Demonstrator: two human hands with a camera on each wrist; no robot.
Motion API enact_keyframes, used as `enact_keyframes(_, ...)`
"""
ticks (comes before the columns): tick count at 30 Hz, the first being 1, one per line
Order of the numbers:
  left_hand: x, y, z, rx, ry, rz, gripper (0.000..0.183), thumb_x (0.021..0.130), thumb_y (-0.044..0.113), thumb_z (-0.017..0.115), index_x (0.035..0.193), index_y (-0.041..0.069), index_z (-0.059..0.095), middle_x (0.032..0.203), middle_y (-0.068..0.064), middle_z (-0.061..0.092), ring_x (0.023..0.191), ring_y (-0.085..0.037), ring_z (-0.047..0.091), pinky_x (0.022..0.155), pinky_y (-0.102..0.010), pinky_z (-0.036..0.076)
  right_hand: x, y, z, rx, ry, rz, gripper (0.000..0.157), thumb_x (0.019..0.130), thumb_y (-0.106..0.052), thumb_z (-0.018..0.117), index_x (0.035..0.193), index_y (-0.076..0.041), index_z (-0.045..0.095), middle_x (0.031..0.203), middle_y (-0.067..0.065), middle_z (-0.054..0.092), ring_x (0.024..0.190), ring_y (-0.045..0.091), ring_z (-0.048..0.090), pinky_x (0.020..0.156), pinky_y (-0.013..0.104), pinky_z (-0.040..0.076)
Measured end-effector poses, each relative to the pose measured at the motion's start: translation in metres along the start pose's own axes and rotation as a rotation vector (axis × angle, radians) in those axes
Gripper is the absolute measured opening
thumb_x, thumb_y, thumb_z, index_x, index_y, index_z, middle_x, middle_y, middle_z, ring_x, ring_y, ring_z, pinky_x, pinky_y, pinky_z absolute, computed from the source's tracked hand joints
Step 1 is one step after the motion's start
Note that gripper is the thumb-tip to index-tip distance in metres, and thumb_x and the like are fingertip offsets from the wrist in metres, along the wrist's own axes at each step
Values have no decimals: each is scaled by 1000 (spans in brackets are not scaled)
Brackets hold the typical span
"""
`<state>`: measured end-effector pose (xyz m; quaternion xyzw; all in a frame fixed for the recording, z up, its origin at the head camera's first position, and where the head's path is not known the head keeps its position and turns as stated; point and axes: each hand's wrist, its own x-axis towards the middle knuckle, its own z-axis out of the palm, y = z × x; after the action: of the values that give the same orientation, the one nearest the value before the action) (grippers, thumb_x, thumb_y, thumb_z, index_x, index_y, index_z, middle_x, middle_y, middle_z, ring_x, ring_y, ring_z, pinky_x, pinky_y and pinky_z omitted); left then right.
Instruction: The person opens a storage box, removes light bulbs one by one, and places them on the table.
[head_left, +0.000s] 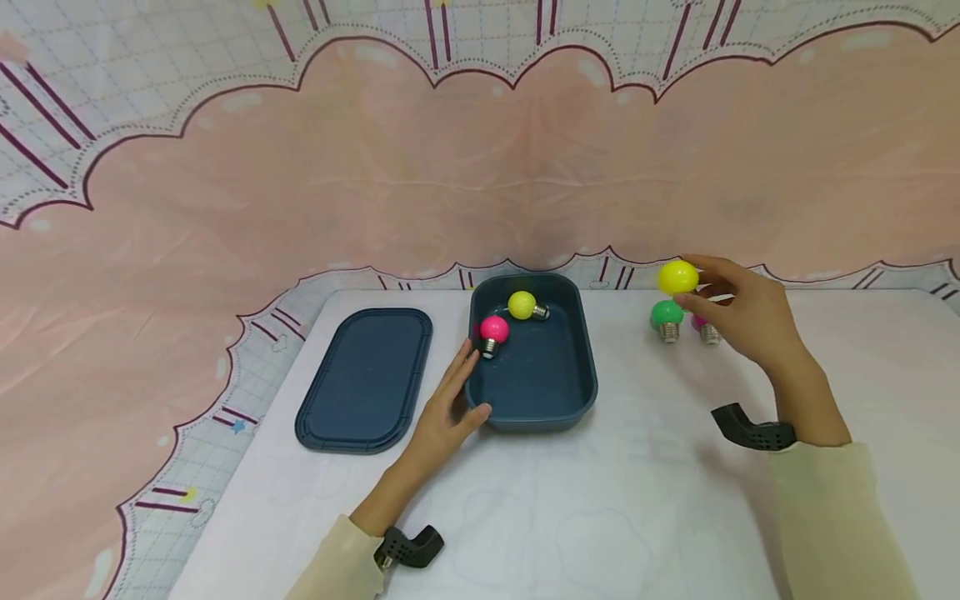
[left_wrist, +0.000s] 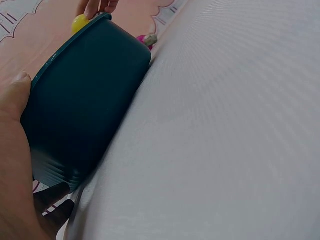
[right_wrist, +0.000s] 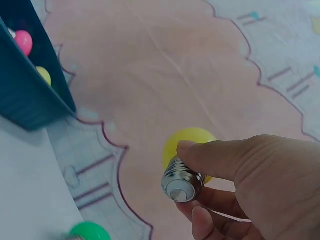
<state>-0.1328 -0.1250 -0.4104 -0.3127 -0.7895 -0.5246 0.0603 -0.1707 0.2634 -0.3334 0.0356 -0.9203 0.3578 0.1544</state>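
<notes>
In the head view a yellow light bulb [head_left: 677, 278] is pinched between the thumb and fingers of my right hand [head_left: 738, 308], raised above the table. Its metal screw base [right_wrist: 182, 182] faces the camera in the right wrist view. Below that hand lie a green bulb [head_left: 667, 321] and a pink bulb [head_left: 707, 330], the pink one partly covered by the fingers. My left hand [head_left: 442, 417] rests against the left side of a dark blue container [head_left: 532, 424], fingers extended, thumb [left_wrist: 17, 95] at its rim. Inside lie a yellow bulb [head_left: 522, 305] and a pink bulb [head_left: 493, 329].
A dark blue lid [head_left: 365, 379] lies flat to the left of the container. The white table [head_left: 600, 517] ends behind the container, where a patterned pink cloth [head_left: 487, 183] spreads.
</notes>
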Motion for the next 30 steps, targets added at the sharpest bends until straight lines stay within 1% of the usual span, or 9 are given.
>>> enact_keyframes(2,0,0,1,0,-1,-1,68,88,-3,62,147,-6,28,156,-23,15,143,-34,13,112,-23,15,-2,7,-5,-8,17,12,53,89,-34,69,138,-18,54,114,19,64,97,33,61,61,16,42)
enact_keyframes(5,0,-1,1,-1,0,1,68,88,-1,62,147,-5,29,156,-23,15,143,-35,14,112,-23,15,-4,15,-12,-30,35,45,56,90,-35,67,141,-16,50,116,22,62,99,36,59,61,14,41)
enact_keyframes(10,0,0,1,9,6,2,68,88,0,63,147,-5,29,155,-22,16,143,-35,14,112,-23,15,-6,24,-21,-63,51,96,58,92,-38,63,144,-18,46,119,24,60,104,40,57,64,22,43)
enact_keyframes(13,0,0,1,12,5,-3,68,88,-1,62,147,-5,29,156,-22,15,143,-35,14,112,-23,15,-8,29,-25,-59,55,137,60,92,-40,62,145,-19,44,122,24,59,107,41,55,65,24,42)
enact_keyframes(15,0,1,0,12,3,-7,68,88,-2,62,147,-4,28,156,-22,15,143,-35,14,112,-23,15,-8,33,-28,-50,57,166,61,92,-41,61,146,-18,42,123,25,57,108,42,54,65,22,42)
enact_keyframes(19,0,0,0,15,4,-10,68,87,-3,62,147,-6,28,156,-22,15,143,-35,14,111,-21,15,-8,44,-32,-40,63,201,64,92,-43,61,146,-16,41,125,27,56,109,43,53,61,11,38)
enact_keyframes(22,1,0,0,13,6,-6,68,88,-2,63,146,-8,28,156,-22,15,143,-35,14,111,-22,15,-9,53,-35,-47,66,224,65,92,-43,60,147,-14,39,127,29,54,109,44,53,58,7,35)
enact_keyframes(24,1,-1,0,12,7,-3,67,88,-1,63,146,-8,29,156,-22,15,143,-35,14,111,-22,15,-10,59,-36,-52,63,247,66,93,-43,59,147,-12,38,127,30,53,109,45,52,58,8,36)
enact_keyframes(30,1,-2,1,7,-5,-20,68,88,0,63,146,-8,28,156,-20,14,143,-34,13,112,-23,14,-13,78,-34,-47,34,314,69,93,-46,56,148,-11,35,128,32,51,112,48,51,63,23,42)
